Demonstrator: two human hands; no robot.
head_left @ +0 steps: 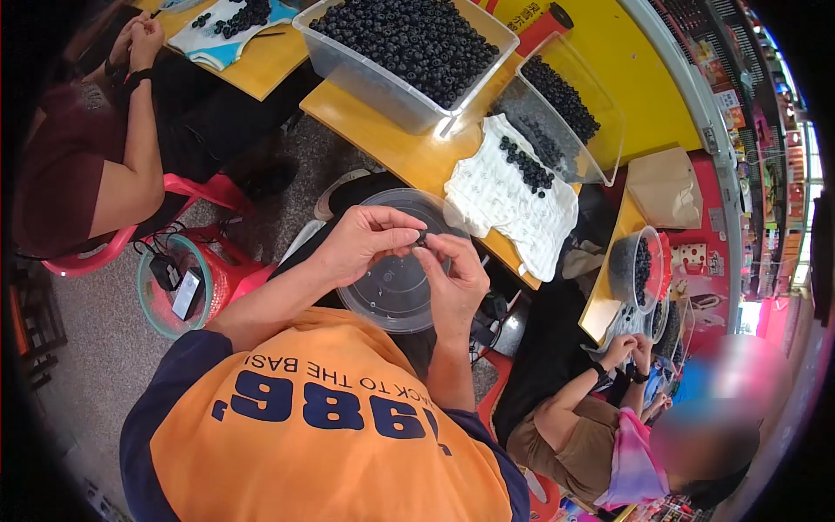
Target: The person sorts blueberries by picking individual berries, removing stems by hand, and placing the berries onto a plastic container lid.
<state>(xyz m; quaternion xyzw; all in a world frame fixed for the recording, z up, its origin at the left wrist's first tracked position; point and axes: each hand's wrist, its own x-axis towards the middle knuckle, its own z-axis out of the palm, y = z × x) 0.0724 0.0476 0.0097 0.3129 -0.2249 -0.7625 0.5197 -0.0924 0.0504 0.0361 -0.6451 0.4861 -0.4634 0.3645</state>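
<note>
In front of my chest, my left hand (370, 244) pinches a small black round part (424, 237) between thumb and fingertips. My right hand (455, 277) meets it from the other side, with thumb and forefinger closed on the same part. Fingertips cover most of it, so its exact kind does not show. Below both hands, a clear round plastic tub (376, 304) sits at my lap with a few tiny bits on its bottom. A white patterned cloth garment (509, 230) lies on the table edge, and several loose black round parts (526, 165) rest on it.
A large clear bin (361, 91) heaped with black round parts stands on the yellow table (344, 113), beside a second clear bin (600, 130). Co-workers sit left (87, 174) and right (565, 435). A red-and-green basket (148, 300) holding a phone (186, 294) stands left.
</note>
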